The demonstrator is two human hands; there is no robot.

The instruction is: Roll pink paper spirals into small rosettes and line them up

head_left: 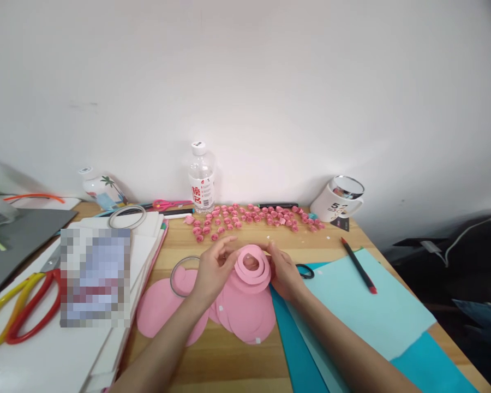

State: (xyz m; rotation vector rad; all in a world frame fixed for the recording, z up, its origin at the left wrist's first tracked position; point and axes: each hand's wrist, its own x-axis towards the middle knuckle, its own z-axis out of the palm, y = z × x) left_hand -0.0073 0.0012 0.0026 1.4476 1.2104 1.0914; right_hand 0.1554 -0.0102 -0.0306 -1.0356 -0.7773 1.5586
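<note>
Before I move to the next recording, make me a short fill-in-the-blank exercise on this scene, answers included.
1. The coil between the left hand and right hand is coloured ____.
2. The big scissors have one yellow handle and one ____ handle.
3. The clear bottle has a ____ cap.
4. The mug has its handle on the ____ side of the picture.

Missing words: pink; red; white; right.

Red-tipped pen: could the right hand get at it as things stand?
Likely yes: the pen lies uncovered, with nothing tall between it and the right hand, though that hand is at the pink paper coil.
</note>
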